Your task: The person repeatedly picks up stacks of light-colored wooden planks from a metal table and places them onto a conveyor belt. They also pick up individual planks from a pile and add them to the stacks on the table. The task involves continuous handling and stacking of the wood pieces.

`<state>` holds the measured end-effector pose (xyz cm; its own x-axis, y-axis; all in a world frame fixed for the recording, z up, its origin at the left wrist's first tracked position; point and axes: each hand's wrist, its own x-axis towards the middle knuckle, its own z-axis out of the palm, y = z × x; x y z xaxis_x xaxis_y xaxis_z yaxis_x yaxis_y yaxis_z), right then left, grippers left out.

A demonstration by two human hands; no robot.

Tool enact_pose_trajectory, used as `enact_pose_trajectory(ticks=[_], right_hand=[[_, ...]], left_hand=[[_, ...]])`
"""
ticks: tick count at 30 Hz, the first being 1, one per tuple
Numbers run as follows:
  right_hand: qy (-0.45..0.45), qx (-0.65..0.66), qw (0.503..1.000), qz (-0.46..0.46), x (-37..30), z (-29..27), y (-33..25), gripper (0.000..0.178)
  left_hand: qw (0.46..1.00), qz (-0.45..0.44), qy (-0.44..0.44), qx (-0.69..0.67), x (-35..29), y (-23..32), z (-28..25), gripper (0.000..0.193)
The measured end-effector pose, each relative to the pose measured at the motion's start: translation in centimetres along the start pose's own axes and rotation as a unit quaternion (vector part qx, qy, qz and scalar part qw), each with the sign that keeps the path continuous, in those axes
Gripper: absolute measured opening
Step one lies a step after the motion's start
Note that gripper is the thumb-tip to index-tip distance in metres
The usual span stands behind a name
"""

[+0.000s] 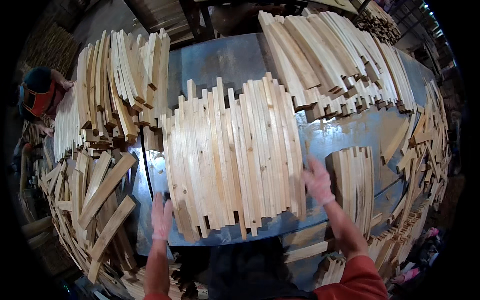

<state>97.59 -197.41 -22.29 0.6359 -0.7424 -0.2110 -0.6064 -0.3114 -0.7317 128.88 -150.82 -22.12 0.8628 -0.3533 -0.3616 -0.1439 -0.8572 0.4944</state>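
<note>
I had both hands at the row of pale wooden slats [232, 160] that lay side by side, on edge and close-packed, across the middle of the grey desk [225, 57]. My left hand [161, 218] was pressed flat against the row's left end near its lower corner, fingers stretched out and holding nothing. My right hand [317, 181] was flat against the right end, fingers spread, likewise not closed round anything. Both wore thin, pale gloves.

I judged each slat light, stiff and dry, rough-sawn rather than slippery, so splinters were a bigger worry than breakage. As a loose row, though, they would handle badly: nothing bound them, and their ends were uneven. Squeezing inward from both ends, low and level, looked the sound way to hold the row together; gripping one slat alone would let the others topple.

A smaller bundle of slats [356, 182] stood just beside my right hand. More stacks [335, 55] lay farther back, and loose boards [102, 192] were heaped at the left.
</note>
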Motion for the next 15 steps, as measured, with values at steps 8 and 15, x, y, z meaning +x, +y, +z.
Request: enact_pose_trajectory(ticks=[8, 15], right_hand=[[0.057, 0.412, 0.909, 0.017, 6.7, 7.2, 4.7, 0.07], [0.013, 0.468, 0.876, 0.115, 2.6, 7.0, 5.5, 0.072]], left_hand=[[0.999, -0.008, 0.003, -0.041, 9.0, -2.1, 5.9, 0.074], [0.86, -0.123, -0.148, -0.472, 4.1, 3.0, 1.8, 0.075]])
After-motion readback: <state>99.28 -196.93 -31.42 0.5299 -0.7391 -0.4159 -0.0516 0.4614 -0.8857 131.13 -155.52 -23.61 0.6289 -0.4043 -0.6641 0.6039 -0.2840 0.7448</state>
